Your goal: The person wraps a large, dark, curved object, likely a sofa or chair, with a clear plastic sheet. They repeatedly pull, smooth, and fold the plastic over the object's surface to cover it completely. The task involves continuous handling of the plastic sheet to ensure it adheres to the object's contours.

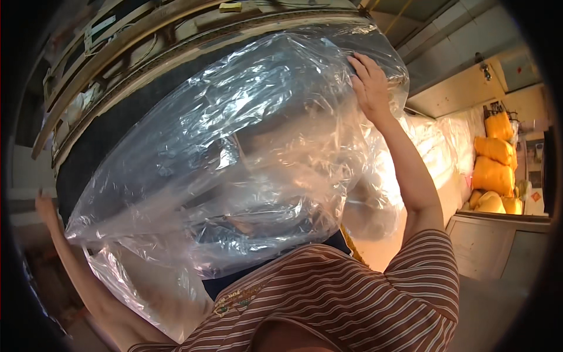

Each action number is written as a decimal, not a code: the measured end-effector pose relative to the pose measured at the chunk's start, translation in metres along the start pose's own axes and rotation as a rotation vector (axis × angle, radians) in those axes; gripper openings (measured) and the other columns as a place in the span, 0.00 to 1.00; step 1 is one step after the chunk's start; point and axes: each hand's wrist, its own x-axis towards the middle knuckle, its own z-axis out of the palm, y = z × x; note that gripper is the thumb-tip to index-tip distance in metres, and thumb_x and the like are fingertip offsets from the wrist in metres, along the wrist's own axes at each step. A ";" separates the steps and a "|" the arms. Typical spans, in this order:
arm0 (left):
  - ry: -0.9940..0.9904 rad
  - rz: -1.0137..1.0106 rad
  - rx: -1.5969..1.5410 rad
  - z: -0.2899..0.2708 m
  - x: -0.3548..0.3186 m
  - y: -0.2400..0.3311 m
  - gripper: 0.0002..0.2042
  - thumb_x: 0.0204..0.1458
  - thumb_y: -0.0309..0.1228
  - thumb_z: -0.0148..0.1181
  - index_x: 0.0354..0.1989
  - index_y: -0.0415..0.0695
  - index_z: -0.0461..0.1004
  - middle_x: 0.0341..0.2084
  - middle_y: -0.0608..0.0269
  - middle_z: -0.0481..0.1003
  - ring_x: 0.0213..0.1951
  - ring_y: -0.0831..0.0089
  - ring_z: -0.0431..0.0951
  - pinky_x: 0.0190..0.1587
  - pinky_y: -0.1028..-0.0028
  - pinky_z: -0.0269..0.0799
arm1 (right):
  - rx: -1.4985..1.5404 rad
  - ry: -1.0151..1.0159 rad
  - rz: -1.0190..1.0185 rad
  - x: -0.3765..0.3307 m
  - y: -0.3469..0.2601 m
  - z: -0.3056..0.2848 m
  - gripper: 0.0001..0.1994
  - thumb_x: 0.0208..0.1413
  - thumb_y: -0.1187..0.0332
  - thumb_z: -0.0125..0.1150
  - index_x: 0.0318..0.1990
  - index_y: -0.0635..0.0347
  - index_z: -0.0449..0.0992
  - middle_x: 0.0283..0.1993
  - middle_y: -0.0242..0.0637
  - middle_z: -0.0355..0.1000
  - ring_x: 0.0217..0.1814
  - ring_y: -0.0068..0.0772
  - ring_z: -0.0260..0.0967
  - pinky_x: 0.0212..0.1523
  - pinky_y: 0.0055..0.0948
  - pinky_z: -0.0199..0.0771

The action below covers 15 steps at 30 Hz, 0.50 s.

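Observation:
A large sheet of clear plastic film [252,123], wrinkled and shiny, spreads over a dark work surface [105,155] and hangs down over the near edge by my body. My right hand [370,85] reaches to its far right part, fingers stretched out and resting on the film. At the far left, my left hand [44,206] is held out beyond the film's left corner, apart from it as far as I can see. Its fingers are small and blurred, so their pose is unclear.
A long wooden rail [117,64] with a frame behind it runs along the far side, a small yellow block [230,7] on top. More clear film [437,141] lies brightly lit at right. Beyond it, orange-yellow bundles [494,173] are stacked above a pale cabinet [481,240].

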 end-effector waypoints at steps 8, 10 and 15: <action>-0.103 0.749 -0.623 -0.087 -0.184 0.613 0.18 0.56 0.40 0.54 0.49 0.39 0.71 0.47 0.52 0.72 0.49 0.53 0.72 0.50 0.65 0.67 | -0.072 0.016 0.008 -0.018 0.003 -0.011 0.19 0.58 0.60 0.47 0.56 0.53 0.68 0.60 0.38 0.62 0.64 0.43 0.56 0.62 0.44 0.51; -0.008 0.770 -0.640 -0.075 -0.199 0.664 0.17 0.53 0.41 0.57 0.44 0.40 0.72 0.45 0.55 0.72 0.48 0.56 0.73 0.48 0.65 0.68 | -0.059 -0.003 0.016 -0.016 0.005 -0.016 0.18 0.58 0.59 0.48 0.54 0.54 0.69 0.59 0.39 0.64 0.63 0.44 0.58 0.61 0.42 0.54; -0.123 0.636 -1.281 -0.062 -0.219 0.699 0.06 0.52 0.30 0.58 0.32 0.41 0.71 0.27 0.62 0.73 0.31 0.68 0.73 0.34 0.73 0.67 | -0.101 -0.402 0.117 0.048 0.063 -0.029 0.20 0.59 0.54 0.46 0.52 0.56 0.71 0.58 0.39 0.65 0.61 0.46 0.59 0.59 0.42 0.58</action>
